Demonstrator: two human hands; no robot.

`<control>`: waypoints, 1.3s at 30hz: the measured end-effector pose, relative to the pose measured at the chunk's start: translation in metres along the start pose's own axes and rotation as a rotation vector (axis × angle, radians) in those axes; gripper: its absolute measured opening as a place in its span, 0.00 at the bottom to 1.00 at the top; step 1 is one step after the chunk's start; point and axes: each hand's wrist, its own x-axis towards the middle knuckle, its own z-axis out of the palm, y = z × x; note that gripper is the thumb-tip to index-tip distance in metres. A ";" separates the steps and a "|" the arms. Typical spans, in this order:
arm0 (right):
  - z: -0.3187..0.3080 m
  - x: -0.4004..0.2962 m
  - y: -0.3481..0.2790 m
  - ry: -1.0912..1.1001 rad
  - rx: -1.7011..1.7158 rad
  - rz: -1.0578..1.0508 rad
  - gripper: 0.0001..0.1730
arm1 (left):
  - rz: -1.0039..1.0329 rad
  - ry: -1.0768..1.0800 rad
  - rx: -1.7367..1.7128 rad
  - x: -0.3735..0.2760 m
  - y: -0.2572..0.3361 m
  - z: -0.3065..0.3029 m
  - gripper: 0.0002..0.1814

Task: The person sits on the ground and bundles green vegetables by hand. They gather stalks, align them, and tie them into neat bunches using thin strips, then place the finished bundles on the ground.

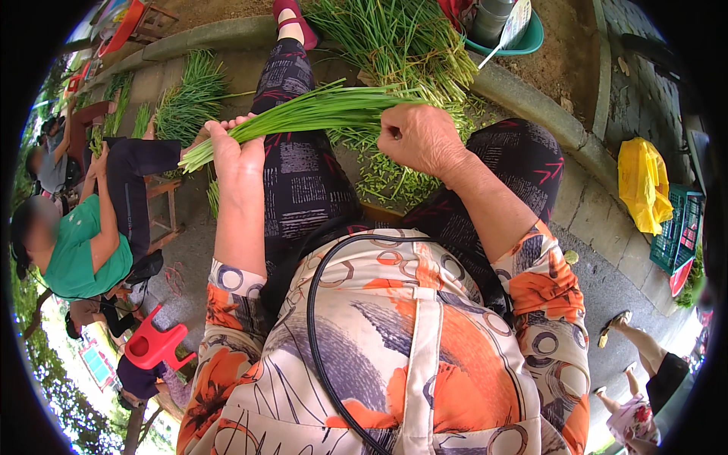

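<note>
A bundle of long green chives point(318, 112) lies across the front of me, its pale cut ends to the left. My left hand point(236, 142) cradles the pale end, palm up, with the fingers curled around it. At the leafy end, my right hand point(420, 136) is closed in a fist around some of the blades; its fingertips are hidden. Other tips pass loose above the knuckles. Beyond the hands, a large heap of chives point(392, 40) rests on the ground. Short chive trimmings point(387, 176) are scattered between my knees.
A concrete kerb point(523, 102) runs past the heap. Behind it stands a teal basin point(526, 40) with a metal container. To the right are a yellow plastic bag point(642, 185) and a green crate point(677, 227). A person in a green shirt point(88, 250) sits left, near another chive pile point(190, 102) and a red stool point(156, 341).
</note>
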 end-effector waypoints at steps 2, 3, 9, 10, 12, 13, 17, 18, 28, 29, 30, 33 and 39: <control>-0.001 0.001 -0.001 0.027 0.123 0.128 0.10 | -0.016 0.002 -0.028 -0.004 -0.002 0.001 0.21; -0.001 0.002 -0.001 0.042 0.184 0.192 0.10 | -0.025 0.000 -0.035 -0.006 -0.003 0.002 0.21; -0.002 0.006 0.003 0.101 0.493 0.337 0.11 | -0.061 -0.032 -0.049 -0.003 0.000 0.000 0.26; -0.001 0.007 0.005 0.105 0.571 0.375 0.11 | -0.063 -0.033 -0.053 -0.001 0.002 -0.001 0.26; -0.001 0.009 0.012 0.114 0.729 0.449 0.11 | -0.058 -0.030 -0.064 0.004 0.008 -0.005 0.27; -0.003 0.007 0.015 0.065 0.745 0.428 0.11 | -0.051 -0.026 -0.072 0.008 0.012 -0.008 0.27; -0.015 0.005 0.013 -0.216 0.679 0.395 0.13 | -0.008 -0.007 -0.048 0.019 0.025 -0.014 0.28; -0.015 0.004 0.011 -0.278 0.597 0.374 0.13 | -0.009 -0.027 -0.038 0.015 0.025 -0.013 0.29; 0.001 0.003 0.008 -0.062 0.372 0.184 0.13 | 0.005 0.003 -0.032 0.015 0.016 -0.007 0.28; 0.000 0.003 0.007 -0.031 0.379 0.211 0.14 | 0.001 0.003 -0.023 0.011 0.013 -0.003 0.27; 0.001 0.004 0.006 0.000 0.373 0.201 0.14 | 0.002 0.005 -0.014 0.009 0.013 -0.002 0.27; 0.002 0.004 0.005 0.064 0.342 0.154 0.14 | -0.007 -0.006 -0.009 0.009 0.010 -0.003 0.26; 0.005 0.003 0.005 0.067 0.288 0.089 0.11 | 0.004 0.027 -0.002 0.000 0.005 0.006 0.26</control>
